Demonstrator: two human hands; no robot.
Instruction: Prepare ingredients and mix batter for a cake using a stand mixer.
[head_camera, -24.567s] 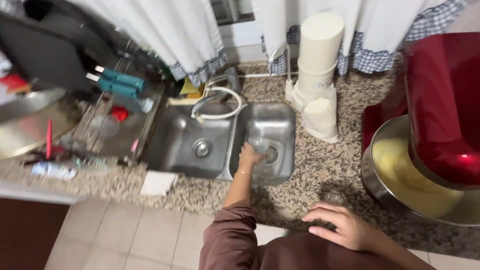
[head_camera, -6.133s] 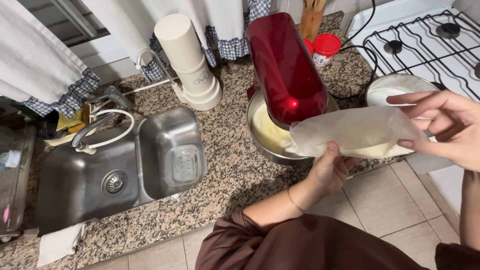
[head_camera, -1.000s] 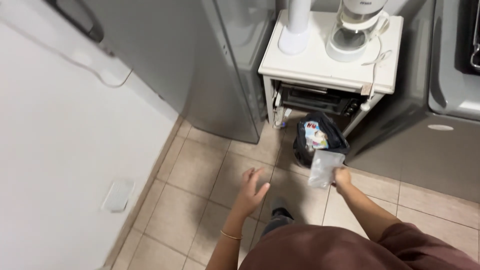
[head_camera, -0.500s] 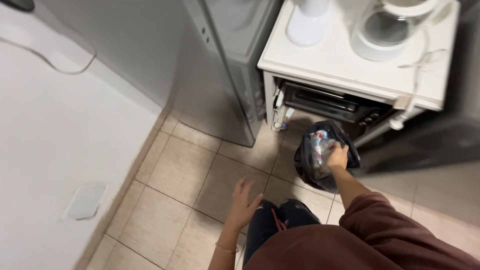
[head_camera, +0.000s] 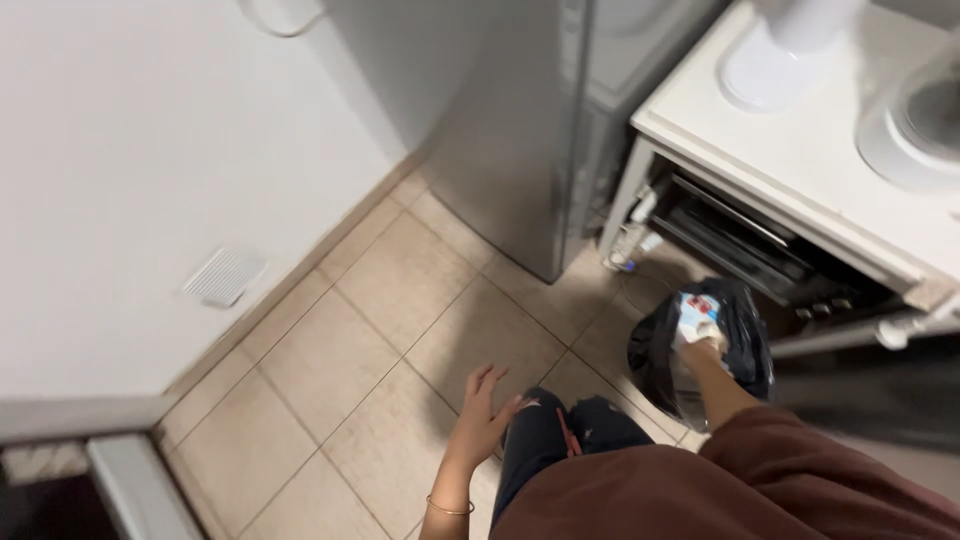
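Black bin bag (head_camera: 745, 330) mouth up; right hand (head_camera: 703, 352) inside, grip unclear; left hand (head_camera: 485, 412) open, empty.

A grey fridge (head_camera: 520, 130) stands beside a white cabinet (head_camera: 800, 160) on tiled floor (head_camera: 400, 330)

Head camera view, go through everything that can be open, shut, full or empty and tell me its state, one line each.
black trash bag: open at the top, holds a white carton with red and blue print.
right hand: reaching into the bag's mouth; grip cannot be told.
left hand: open, fingers spread, holds nothing.
refrigerator: door shut.
white cart: top bears two appliances, dark oven on the shelf below.
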